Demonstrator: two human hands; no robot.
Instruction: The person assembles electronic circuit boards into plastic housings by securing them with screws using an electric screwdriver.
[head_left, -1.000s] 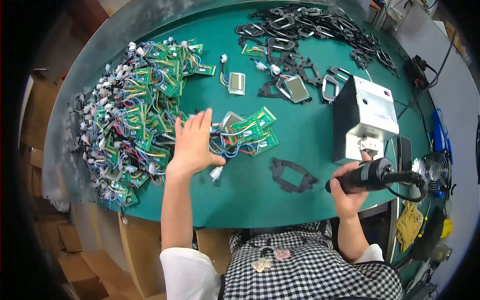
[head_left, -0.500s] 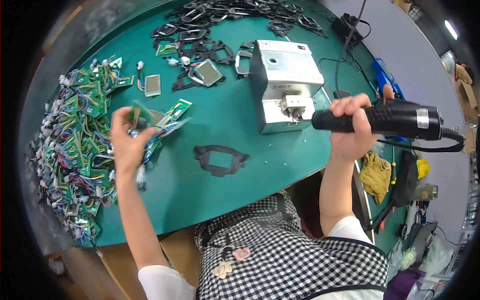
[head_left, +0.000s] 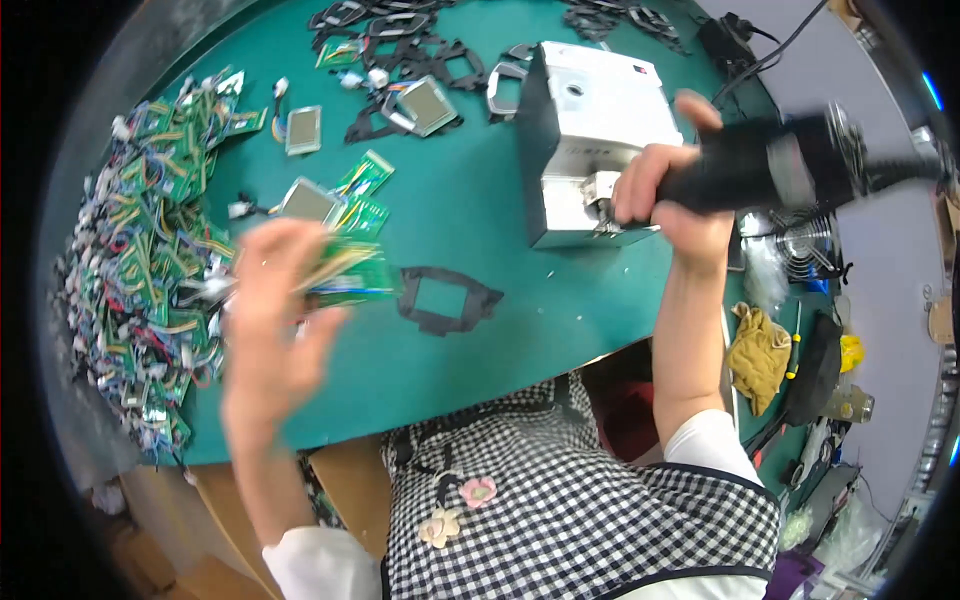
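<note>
My left hand [head_left: 272, 340], smeared by motion, is closed on a green circuit board [head_left: 362, 272] with yellow and blue wires, just left of a flat black plastic frame [head_left: 480, 303] on the table. Beyond that hand lie more green boards [head_left: 366, 174] and a board with a grey display [head_left: 310, 203]. My right hand [head_left: 680, 195] grips a black electric screwdriver [head_left: 745, 170], its cord trailing right. The screwdriver is held in front of a silver box-shaped machine [head_left: 605, 115], and its front end is hidden behind my fingers.
A heap of wired circuit boards [head_left: 160, 260] covers the table's left side. Black frames [head_left: 400, 30] are piled at the back, one carrying a display [head_left: 425, 106]. To the right lie a brown cloth [head_left: 758, 358], a yellow-handled screwdriver [head_left: 795, 350] and a small fan [head_left: 805, 240].
My left hand has drawn back toward me from the loose boards, bringing one wired board with it. My right hand and the electric screwdriver have shifted a little, and the whole view has tilted.
</note>
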